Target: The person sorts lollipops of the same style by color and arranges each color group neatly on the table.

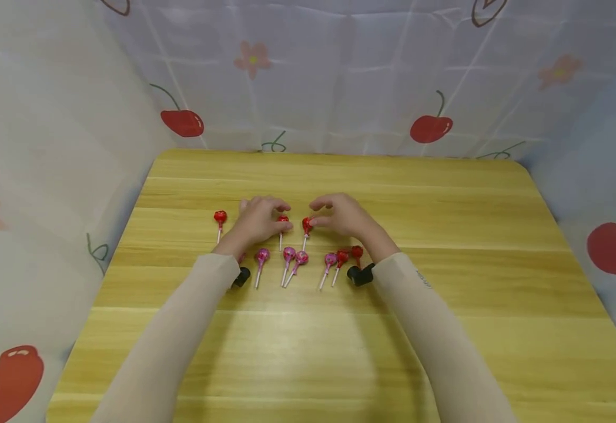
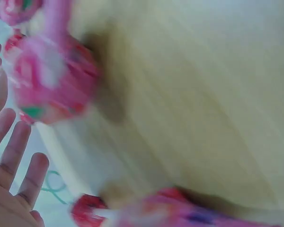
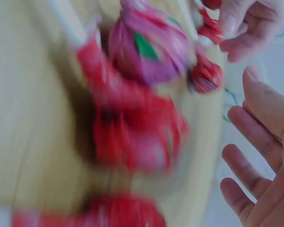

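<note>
My left hand hovers around a red-wrapped lollipop, thumb and forefinger on either side of its head. In the left wrist view the left fingers are spread, holding nothing. The right hand is beside another red lollipop, its thumb tip right at the candy in the head view. The right wrist view shows the right fingers loosely extended, a small gap from the red lollipop. Both lollipops lie with white sticks pointing towards me.
Nearer me is a row of lollipops: pink ones, a pair with crossing sticks, another pink, and red ones. A lone red lollipop lies left. Black wrist cameras hang low over the wooden table. Printed curtains surround it.
</note>
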The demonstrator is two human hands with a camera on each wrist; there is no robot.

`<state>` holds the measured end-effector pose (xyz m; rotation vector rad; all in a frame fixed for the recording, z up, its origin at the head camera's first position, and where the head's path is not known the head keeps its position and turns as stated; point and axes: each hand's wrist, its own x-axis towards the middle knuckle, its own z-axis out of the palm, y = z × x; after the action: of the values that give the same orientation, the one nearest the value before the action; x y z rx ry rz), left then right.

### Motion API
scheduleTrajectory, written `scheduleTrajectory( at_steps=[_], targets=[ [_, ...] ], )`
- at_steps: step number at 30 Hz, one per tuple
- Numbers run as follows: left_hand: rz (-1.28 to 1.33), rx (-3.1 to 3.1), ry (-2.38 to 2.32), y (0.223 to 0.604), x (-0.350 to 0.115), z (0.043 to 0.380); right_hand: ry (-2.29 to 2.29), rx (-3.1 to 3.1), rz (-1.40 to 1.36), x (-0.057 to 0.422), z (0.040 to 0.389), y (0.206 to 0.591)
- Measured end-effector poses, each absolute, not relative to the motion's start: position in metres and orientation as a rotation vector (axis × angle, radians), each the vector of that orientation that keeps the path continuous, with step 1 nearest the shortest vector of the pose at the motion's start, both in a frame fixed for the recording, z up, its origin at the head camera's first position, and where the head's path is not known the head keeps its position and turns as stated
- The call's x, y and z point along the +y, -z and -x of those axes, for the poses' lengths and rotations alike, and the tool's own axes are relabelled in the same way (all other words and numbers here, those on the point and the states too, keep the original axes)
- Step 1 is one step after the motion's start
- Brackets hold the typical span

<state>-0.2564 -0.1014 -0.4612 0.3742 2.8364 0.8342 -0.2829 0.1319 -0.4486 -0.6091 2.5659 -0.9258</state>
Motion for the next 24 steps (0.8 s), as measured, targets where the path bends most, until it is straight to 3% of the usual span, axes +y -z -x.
scheduleTrajectory(
  at_steps=[11,24],
  targets=[
    [-0.742,2.813,-0.746,0.431,-0.042,0.230,0.912,2.571,0.594,0.200,0.244,0.441],
    [-0.805,2.854,-0.345,0.443,-0.011,0.214,0.806,2.692,0.798,0.193,0.225,0.465]
  ],
)
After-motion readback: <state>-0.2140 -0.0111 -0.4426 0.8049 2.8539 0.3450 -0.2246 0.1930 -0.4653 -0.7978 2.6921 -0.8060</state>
